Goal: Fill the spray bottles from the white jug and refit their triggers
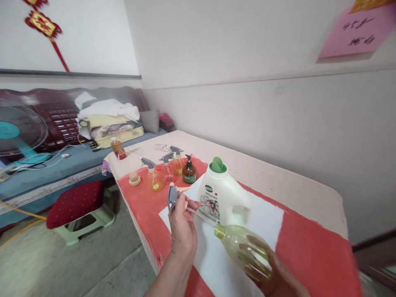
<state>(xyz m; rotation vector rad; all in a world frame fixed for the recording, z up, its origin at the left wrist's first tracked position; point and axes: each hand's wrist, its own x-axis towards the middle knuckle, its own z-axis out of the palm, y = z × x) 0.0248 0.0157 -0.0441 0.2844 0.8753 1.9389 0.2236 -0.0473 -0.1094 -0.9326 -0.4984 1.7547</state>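
My left hand (184, 229) is closed around a grey trigger spray head (173, 196), whose thin dip tube sticks out to the right. In my right hand (278, 272) lies a clear yellow-green bottle (244, 247), tilted on its side with its uncapped threaded neck pointing left. The tube and the bottle neck are close, but I cannot tell whether they touch. Just behind both hands stands a large white detergent jug (227, 194) with a green spout in its open mouth. Under it a white sheet (269, 222) lies on a red cloth (309, 255).
Several spray bottles (154, 180), a brown pump bottle (189, 171) and a beige cap (134, 178) stand at the table's left side. A bottle of amber liquid (118, 149) is farther back. A wall borders the table (266, 165); a red-topped stool (77, 204) is left.
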